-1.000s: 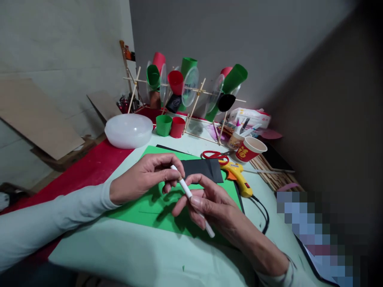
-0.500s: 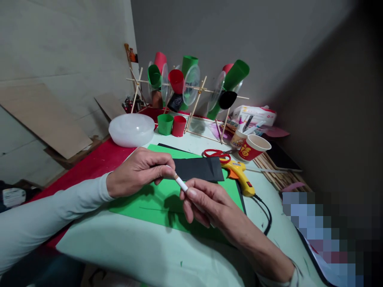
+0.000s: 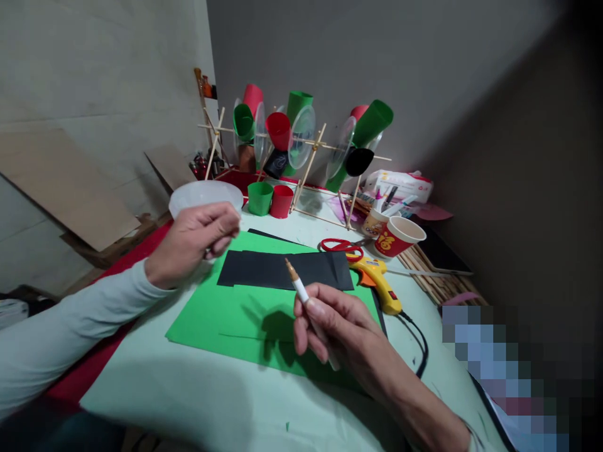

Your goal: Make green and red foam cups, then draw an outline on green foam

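My right hand (image 3: 339, 333) is closed round a white pen (image 3: 300, 290), its bare tan tip pointing up and away over a black paper sheet (image 3: 273, 270). The black sheet lies on a green paper sheet (image 3: 226, 314) on the pale table. My left hand (image 3: 195, 242) is raised at the left edge of the green sheet. Its fingers are pinched together on the pen cap, which hardly shows. The two hands are well apart.
A yellow glue gun (image 3: 377, 282) with a black cord and red scissors (image 3: 339, 245) lie right of the sheets. A red paper cup (image 3: 396, 235), a white bowl (image 3: 202, 194), small green (image 3: 259, 198) and red (image 3: 281, 201) cups, and a stick frame with cups (image 3: 306, 144) stand behind.
My left hand pulled the cap off the pen and drew back to the left. The pen tip is now bare. My right hand tilted the pen more upright.
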A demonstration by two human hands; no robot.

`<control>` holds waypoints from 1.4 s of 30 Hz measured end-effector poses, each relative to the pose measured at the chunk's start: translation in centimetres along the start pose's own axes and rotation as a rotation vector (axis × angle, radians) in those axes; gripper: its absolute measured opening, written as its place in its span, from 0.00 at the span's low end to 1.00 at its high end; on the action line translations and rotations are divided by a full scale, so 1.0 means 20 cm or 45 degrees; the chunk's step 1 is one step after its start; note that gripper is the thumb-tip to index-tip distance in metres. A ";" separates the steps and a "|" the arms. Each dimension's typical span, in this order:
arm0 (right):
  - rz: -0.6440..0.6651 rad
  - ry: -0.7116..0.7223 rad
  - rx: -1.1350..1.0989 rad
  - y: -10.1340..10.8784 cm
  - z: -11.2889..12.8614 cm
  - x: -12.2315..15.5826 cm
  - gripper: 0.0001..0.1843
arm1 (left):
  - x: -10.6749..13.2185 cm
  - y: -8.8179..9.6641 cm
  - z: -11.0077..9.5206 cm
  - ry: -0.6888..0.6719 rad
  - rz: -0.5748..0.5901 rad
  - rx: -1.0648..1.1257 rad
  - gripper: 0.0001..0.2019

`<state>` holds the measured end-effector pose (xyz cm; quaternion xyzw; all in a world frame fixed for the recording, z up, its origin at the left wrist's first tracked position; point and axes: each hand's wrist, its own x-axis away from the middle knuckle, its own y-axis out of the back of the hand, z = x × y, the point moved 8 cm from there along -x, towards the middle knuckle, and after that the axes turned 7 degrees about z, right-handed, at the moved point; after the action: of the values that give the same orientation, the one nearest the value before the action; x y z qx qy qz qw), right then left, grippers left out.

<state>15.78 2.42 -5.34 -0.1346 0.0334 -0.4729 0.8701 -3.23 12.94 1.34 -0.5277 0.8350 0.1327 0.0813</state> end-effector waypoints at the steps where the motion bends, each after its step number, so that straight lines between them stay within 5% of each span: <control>1: 0.013 0.014 -0.011 0.00 0.00 -0.01 0.14 | 0.01 -0.04 0.03 0.037 0.034 0.018 0.18; 5: 0.050 0.064 -0.088 -0.02 0.00 -0.02 0.13 | 0.04 -0.15 0.12 0.140 0.100 0.066 0.16; 15: 0.040 0.077 -0.081 0.01 -0.01 -0.02 0.14 | 0.07 -0.19 0.17 0.228 0.156 0.062 0.11; 24: -0.438 0.234 -0.120 0.20 0.02 0.02 0.11 | 0.08 -0.14 0.16 0.174 0.051 0.030 0.10; 27: -0.471 0.242 -0.152 0.23 0.03 0.01 0.05 | 0.09 -0.14 0.18 0.192 0.058 0.003 0.12; 36: -0.426 0.317 -0.181 0.22 0.03 0.00 0.08 | 0.14 -0.21 0.26 0.284 0.244 -0.120 0.12; 39: -0.468 0.420 -0.159 0.24 0.08 0.01 0.11 | 0.17 -0.24 0.19 0.093 0.293 -0.448 0.10; 42: -0.587 0.549 -0.096 0.30 0.13 0.05 0.14 | 0.28 -0.40 0.08 -0.324 0.512 -0.866 0.09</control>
<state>21.69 5.20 -4.26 -0.0675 0.2031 -0.6738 0.7072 1.52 5.43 -2.77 -0.3303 0.8133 0.4785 -0.0226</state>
